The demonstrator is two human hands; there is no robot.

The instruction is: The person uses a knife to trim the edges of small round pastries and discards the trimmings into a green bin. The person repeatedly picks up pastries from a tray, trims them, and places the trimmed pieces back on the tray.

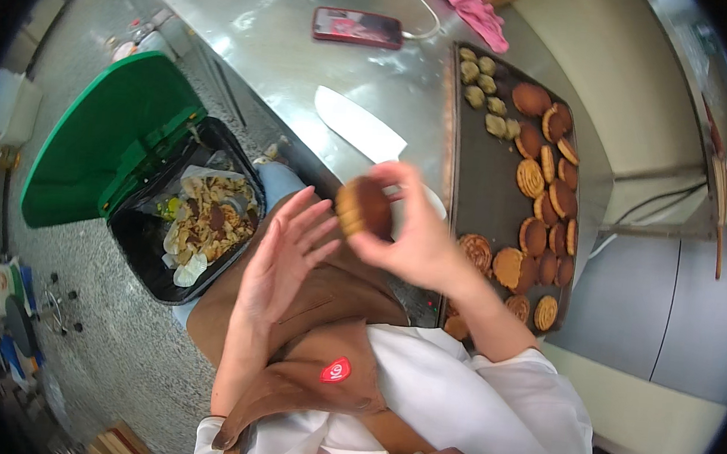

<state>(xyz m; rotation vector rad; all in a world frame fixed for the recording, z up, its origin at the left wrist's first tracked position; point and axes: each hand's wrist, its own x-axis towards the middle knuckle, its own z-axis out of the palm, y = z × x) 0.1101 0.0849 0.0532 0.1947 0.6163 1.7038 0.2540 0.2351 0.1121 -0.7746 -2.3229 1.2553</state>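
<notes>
A round baked pastry (372, 207), brown on its flat face and paler at the side, is gripped between the thumb and fingers of my right hand (418, 235). Just left of it, my left hand (283, 255) is raised with fingers apart and holds nothing. Behind the pastry a white dough scraper or broad knife blade (359, 123) lies on the steel table (257, 29); my right hand hides part of it. To the right, a dark baking tray (484, 179) carries many similar pastries (562, 198) and several small greenish dough balls (475, 96).
An open bin (145, 279) with a green lid (106, 133) stands at the table's left edge, holding pastry scraps and paper cups (191, 270). On the table lie a phone (358, 27) with a white cable (431, 12) and a pink cloth (473, 9).
</notes>
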